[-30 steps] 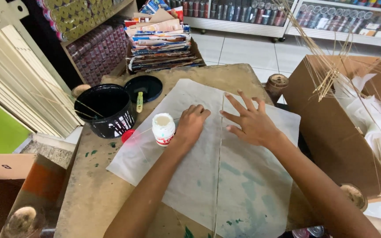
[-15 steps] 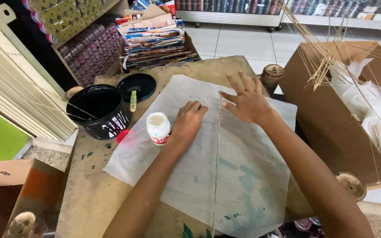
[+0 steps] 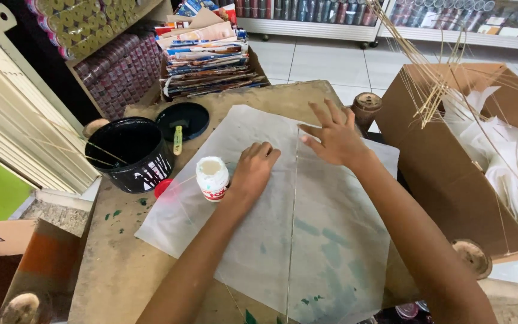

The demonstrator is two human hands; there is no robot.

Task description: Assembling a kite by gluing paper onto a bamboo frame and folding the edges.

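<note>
Your left hand [image 3: 253,168] lies loosely curled, knuckles down, on the thin white paper [image 3: 271,222], grasping nothing; its fingertips sit just left of the thin stick [image 3: 292,210] that runs down the sheet's middle. Your right hand [image 3: 331,135] is spread open, fingers splayed, pressing the paper near the stick's top end. It holds nothing either.

You look to be smoothing the sheet and seating the stick along its centre line. The sheet covers most of the table [image 3: 109,264], one corner pointing toward the magazine stack [image 3: 211,54] and the near part reaching toward your body. Green smears show through its lower half.

Any next move along the stick calls for light, even pressure, since the paper looks thin enough to crease or tear.

Mind what is close. The small white glue bottle [image 3: 212,178] stands open, touching or just beside your left wrist, on the sheet's left edge; a sideways sweep could tip it. The black bucket [image 3: 130,153] and its lid [image 3: 182,120] sit just beyond, with thin sticks leaning in the bucket. To your right, a cardboard box [image 3: 445,162] of white sheets and long sticks stands near the table, so your right elbow has little room. A spool [image 3: 367,108] stands just past your right fingers. The freest space is the sheet's near half.
</note>
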